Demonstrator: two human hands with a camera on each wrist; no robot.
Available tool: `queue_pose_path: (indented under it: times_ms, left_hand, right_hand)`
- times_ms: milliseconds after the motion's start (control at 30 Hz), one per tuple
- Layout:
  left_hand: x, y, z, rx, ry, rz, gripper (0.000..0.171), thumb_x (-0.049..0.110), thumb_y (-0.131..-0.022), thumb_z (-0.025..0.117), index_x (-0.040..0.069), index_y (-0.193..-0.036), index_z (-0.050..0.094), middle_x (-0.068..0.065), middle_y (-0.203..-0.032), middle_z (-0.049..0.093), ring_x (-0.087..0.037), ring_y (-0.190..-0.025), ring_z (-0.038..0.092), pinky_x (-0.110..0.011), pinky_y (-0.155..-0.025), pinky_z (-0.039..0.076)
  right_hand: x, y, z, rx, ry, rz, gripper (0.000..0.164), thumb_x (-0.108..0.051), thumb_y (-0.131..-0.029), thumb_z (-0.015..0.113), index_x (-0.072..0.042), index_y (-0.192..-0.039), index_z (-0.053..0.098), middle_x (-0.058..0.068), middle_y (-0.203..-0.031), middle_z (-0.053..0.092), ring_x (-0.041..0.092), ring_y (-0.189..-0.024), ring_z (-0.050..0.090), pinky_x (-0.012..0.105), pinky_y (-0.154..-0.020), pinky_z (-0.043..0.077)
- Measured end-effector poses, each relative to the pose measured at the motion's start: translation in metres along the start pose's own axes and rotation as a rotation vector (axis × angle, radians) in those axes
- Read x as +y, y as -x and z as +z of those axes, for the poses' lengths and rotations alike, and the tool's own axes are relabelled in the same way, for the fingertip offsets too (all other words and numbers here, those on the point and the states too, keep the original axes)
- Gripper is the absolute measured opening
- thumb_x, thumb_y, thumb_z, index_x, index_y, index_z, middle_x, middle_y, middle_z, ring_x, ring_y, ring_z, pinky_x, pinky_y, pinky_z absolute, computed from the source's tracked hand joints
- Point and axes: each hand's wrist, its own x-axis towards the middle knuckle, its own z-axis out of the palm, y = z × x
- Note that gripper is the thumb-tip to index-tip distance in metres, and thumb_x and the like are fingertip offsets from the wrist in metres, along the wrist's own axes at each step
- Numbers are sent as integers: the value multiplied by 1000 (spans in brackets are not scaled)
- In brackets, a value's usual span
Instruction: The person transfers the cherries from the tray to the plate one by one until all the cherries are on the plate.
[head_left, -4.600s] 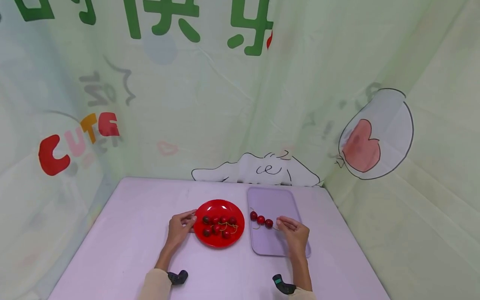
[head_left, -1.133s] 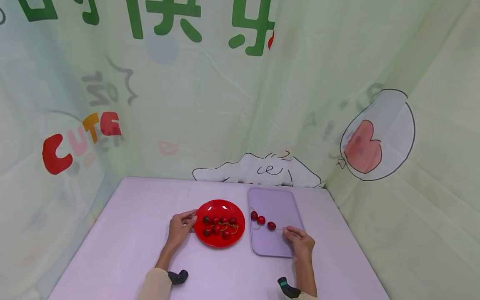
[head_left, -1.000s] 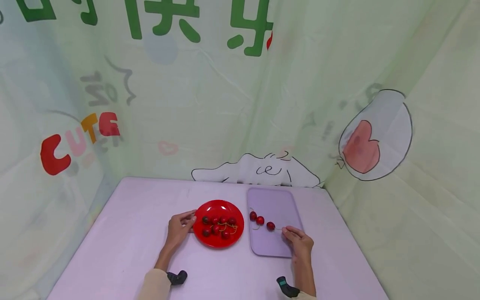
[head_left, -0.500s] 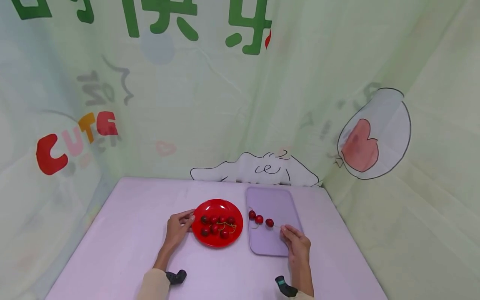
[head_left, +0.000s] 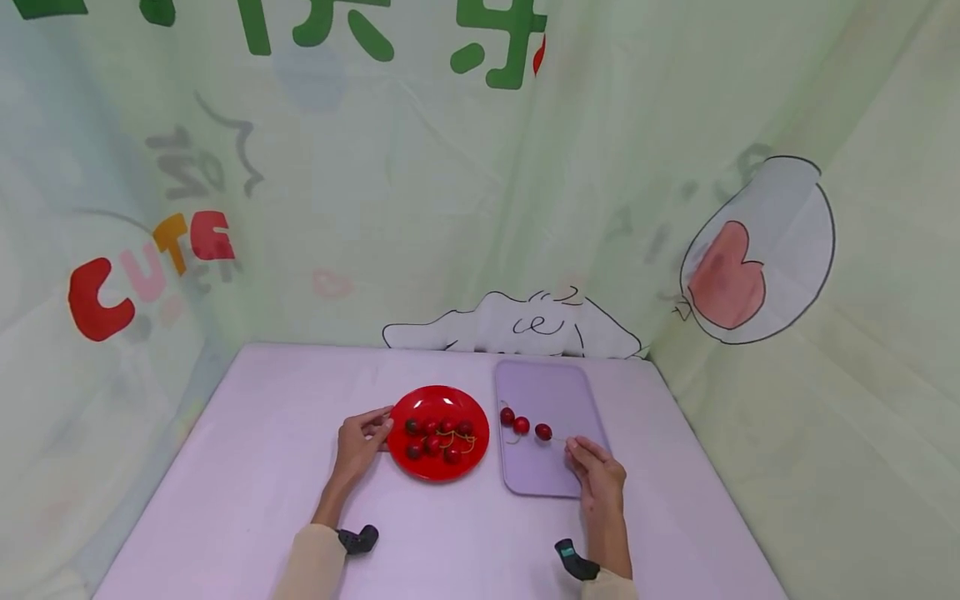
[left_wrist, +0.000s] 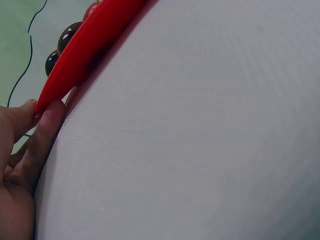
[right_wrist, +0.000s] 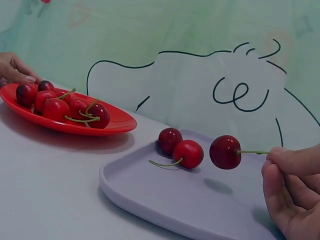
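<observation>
While your left hand (head_left: 360, 442) pinches the rim of the red plate (head_left: 438, 402) bearing seven cherries (head_left: 432, 444), your right hand (head_left: 599, 482) pinches the stem (right_wrist: 254, 152) of a single cherry (right_wrist: 224, 152), holding it just above the lilac tray (head_left: 543, 387) near two resting cherries (right_wrist: 188, 154).

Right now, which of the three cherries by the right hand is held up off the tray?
The rightmost cherry: the right hand pinches its stem, and its shadow lies apart below. The other two cherries sit on the tray.
</observation>
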Motion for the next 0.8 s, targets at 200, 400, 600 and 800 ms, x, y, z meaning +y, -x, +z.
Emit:
queue_pose_path:
  times_ms: [200,400,600,800]
  left_hand:
    - [0,2,-3,1,13,2,36,9,-106,72,4,-141,73,-23,-121,76,-15,-85,74,-15,-69,62]
    - [-2,5,-2,6,-6,-14,37,10,-105,73,6,-142,73,-21,-122,77,-16,-87,73,-14,-70,62]
    - [-3,1,0,6,0,3,36,10,-105,73,5,-141,73,-21,-121,77,-16,-86,72,-14,-69,62]
    - [2,0,1,1,-11,-2,36,8,-105,72,4,-141,73,-21,-118,76,-15,-85,71,-13,-69,61]
  right_hand:
    - [2,0,2,-2,-1,-13,16,2,-97,79,-13,-94,85,-5,-88,83,11,-83,82,24,-84,68]
    - [1,5,3,-19,-28,3,27,6,-97,77,-17,-84,84,-5,-86,83,10,-82,81,24,-82,68]
    - [-3,8,8,-24,-7,12,25,1,-98,78,-19,-85,84,-6,-88,83,9,-86,81,22,-85,67]
    - [2,-1,7,-43,-76,20,25,4,-97,78,-16,-85,84,-4,-88,84,10,-83,81,23,-82,68]
